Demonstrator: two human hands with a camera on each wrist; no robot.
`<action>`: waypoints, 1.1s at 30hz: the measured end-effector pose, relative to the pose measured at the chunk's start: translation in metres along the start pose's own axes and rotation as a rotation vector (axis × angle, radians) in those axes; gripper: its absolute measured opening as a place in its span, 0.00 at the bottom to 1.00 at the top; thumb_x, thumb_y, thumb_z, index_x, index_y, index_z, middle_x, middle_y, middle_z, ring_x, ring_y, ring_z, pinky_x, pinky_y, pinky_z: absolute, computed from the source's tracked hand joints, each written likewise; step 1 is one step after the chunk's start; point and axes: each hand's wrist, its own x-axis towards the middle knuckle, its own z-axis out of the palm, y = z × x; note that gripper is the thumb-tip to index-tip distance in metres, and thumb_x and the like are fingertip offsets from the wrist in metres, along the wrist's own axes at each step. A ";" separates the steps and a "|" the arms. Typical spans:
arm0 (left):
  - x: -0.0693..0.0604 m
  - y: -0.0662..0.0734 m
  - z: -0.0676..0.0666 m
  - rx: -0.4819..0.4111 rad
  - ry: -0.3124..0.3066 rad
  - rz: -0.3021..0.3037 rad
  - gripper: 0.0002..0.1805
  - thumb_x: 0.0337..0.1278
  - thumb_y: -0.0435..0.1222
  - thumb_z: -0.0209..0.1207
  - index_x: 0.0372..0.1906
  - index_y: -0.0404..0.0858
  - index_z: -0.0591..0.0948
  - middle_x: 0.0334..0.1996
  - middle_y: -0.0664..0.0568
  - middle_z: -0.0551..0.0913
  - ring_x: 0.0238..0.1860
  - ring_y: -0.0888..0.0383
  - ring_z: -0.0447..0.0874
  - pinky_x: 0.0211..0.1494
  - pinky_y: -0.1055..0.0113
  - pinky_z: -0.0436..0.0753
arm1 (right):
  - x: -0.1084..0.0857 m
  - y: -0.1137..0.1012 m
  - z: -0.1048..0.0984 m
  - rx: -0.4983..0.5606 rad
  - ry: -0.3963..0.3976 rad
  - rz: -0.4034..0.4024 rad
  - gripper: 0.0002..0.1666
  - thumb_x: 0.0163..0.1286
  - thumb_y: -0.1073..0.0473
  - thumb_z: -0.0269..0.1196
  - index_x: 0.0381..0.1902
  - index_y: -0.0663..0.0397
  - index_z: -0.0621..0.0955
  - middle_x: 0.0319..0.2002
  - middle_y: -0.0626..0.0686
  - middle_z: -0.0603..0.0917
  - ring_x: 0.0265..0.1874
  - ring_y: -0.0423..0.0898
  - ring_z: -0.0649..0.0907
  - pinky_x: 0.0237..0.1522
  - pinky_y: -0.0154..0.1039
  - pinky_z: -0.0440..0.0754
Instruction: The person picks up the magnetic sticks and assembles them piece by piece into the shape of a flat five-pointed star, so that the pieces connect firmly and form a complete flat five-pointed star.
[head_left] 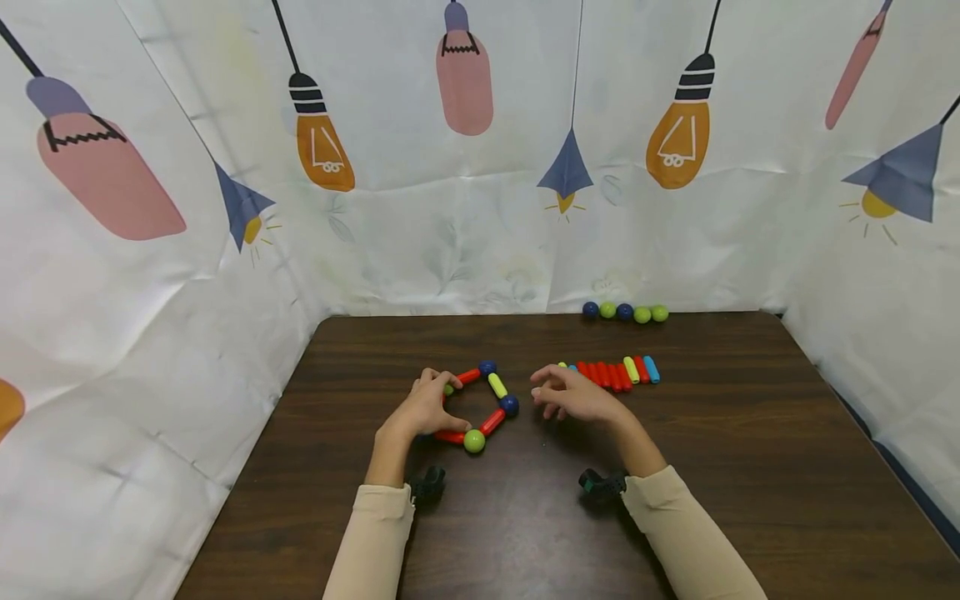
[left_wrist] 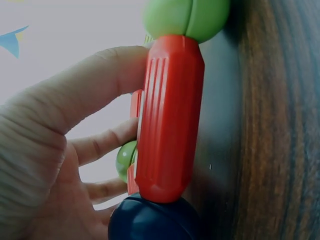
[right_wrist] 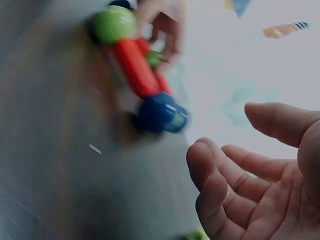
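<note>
A ring of plastic rods and balls (head_left: 492,422) lies on the table left of centre, with red rods, one yellow rod (head_left: 497,385), and green and dark blue balls. My left hand (head_left: 423,408) holds its left side, thumb by the near green ball (head_left: 474,441) and fingers at the far left, hiding part of the ring. In the left wrist view the thumb touches a red rod (left_wrist: 170,120) joined to a green ball (left_wrist: 187,17) and a dark blue ball (left_wrist: 152,220). My right hand (head_left: 581,396) hovers right of the ring, fingers loosely bent around nothing.
Beyond the right hand a row of red, yellow and blue rods (head_left: 615,377) lies side by side, its left end partly covered by that hand. Several blue and green balls (head_left: 625,312) line the far edge of the brown table (head_left: 720,450). A patterned curtain (head_left: 465,225) hangs behind.
</note>
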 end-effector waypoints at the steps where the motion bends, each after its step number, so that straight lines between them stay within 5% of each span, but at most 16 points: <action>1: 0.000 -0.001 0.000 -0.001 0.001 0.002 0.37 0.45 0.47 0.79 0.62 0.46 0.77 0.65 0.43 0.66 0.66 0.42 0.65 0.61 0.42 0.77 | -0.003 0.000 -0.006 0.005 0.012 -0.016 0.31 0.79 0.48 0.59 0.68 0.63 0.70 0.49 0.66 0.85 0.37 0.52 0.87 0.40 0.43 0.84; 9: 0.001 -0.004 -0.001 -0.002 0.003 0.016 0.37 0.46 0.46 0.79 0.62 0.45 0.76 0.66 0.42 0.66 0.66 0.42 0.65 0.61 0.42 0.77 | -0.039 0.011 -0.068 0.092 0.225 -0.059 0.30 0.81 0.49 0.56 0.70 0.62 0.69 0.55 0.68 0.81 0.40 0.53 0.85 0.45 0.48 0.85; 22: -0.001 -0.013 -0.008 0.020 -0.016 0.047 0.38 0.45 0.48 0.79 0.63 0.48 0.77 0.68 0.43 0.67 0.65 0.43 0.65 0.61 0.40 0.77 | -0.099 0.050 -0.132 0.109 0.475 0.013 0.24 0.79 0.43 0.57 0.63 0.48 0.73 0.44 0.40 0.84 0.39 0.46 0.85 0.45 0.41 0.85; 26: 0.000 -0.016 -0.009 0.014 -0.016 0.048 0.38 0.46 0.48 0.79 0.64 0.47 0.77 0.68 0.42 0.67 0.66 0.43 0.65 0.62 0.39 0.76 | -0.100 0.066 -0.143 0.035 0.487 0.052 0.28 0.79 0.44 0.58 0.66 0.56 0.72 0.46 0.47 0.82 0.39 0.46 0.84 0.44 0.40 0.85; 33: 0.003 -0.017 -0.008 0.001 -0.009 0.030 0.38 0.47 0.48 0.78 0.64 0.46 0.76 0.64 0.43 0.68 0.65 0.43 0.65 0.62 0.41 0.76 | -0.083 0.091 -0.157 -0.158 0.364 0.052 0.31 0.79 0.52 0.60 0.71 0.63 0.70 0.61 0.68 0.77 0.41 0.48 0.85 0.40 0.40 0.84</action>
